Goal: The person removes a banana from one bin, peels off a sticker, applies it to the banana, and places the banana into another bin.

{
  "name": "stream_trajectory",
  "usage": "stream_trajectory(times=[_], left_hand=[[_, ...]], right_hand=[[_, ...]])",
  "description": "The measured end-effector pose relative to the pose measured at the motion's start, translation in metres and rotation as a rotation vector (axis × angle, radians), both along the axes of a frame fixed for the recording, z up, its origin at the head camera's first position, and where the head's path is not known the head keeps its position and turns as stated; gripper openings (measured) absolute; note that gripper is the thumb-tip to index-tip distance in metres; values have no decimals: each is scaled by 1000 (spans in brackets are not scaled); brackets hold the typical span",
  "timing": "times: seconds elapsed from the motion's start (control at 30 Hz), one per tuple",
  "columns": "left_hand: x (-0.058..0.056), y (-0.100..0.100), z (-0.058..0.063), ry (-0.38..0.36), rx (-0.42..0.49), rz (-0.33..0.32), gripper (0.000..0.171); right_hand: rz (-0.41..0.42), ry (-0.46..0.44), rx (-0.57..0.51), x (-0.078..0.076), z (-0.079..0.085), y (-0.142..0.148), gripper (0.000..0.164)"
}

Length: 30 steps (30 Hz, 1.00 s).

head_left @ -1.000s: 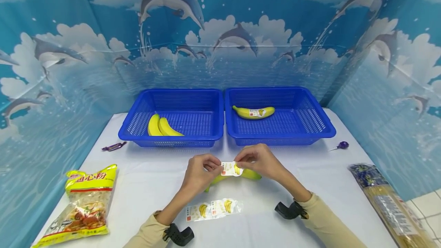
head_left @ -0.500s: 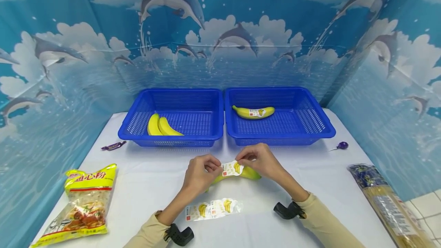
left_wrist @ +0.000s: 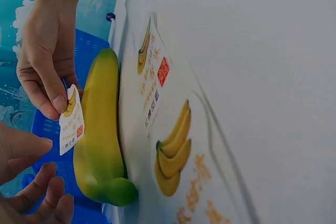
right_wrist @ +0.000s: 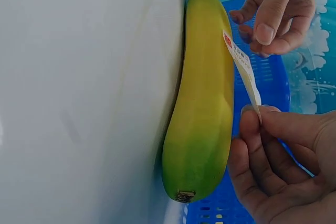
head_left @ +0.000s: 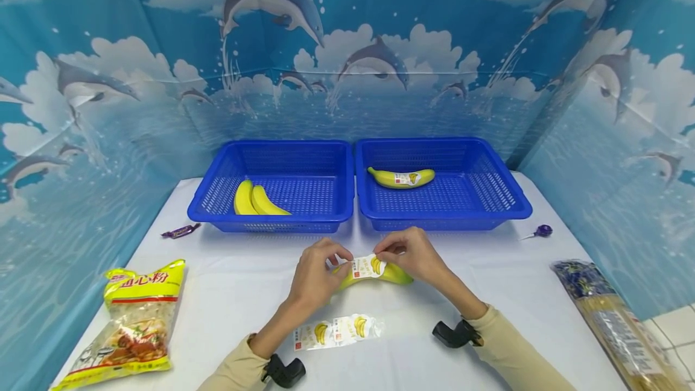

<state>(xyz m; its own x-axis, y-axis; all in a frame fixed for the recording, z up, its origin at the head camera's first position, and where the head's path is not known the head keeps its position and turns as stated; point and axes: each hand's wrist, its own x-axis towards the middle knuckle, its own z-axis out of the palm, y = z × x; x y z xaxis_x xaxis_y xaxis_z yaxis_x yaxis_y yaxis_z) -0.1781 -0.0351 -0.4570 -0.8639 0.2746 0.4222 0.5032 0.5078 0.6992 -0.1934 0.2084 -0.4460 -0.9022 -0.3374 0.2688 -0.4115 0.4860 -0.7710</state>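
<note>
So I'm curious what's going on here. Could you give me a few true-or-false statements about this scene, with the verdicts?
1. The right hand pinches a sticker. True.
2. The right basket holds three bananas. False: the right basket holds one banana.
3. A strip of stickers lies on the table. True.
4. The wrapped candy lies inside a basket. False: the wrapped candy lies on the table.

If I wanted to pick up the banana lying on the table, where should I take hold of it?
Probably by its stem end, from the side of the left hand: the banana narrows there, and that end points toward that hand, away from the label that the right hand pinches.
</note>
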Motion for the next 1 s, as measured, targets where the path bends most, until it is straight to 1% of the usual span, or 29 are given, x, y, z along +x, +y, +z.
stream_trajectory(times=[0.27,0.43,0.63,0.77,0.87,1.0], left_hand=[[2,2,-5,-30,-71,8,11],[1,1,-8,-17,-97,-3,11],[1,1,-11,-10,-139,5,10],[1,1,-10,-6,-155,7,10],[1,1,-10,-6,-162,9,10],[2,0,-10,0,-174,9,12]], right_hand=[[-6,24,8,1,-3,-1,8],[-4,30,15,1,-4,-3,7],[-12,41,35,2,-4,-4,7],[-3,68,68,1,-3,-3,7],[5,108,82,2,-1,-2,9],[59,164,83,3,0,-2,18]])
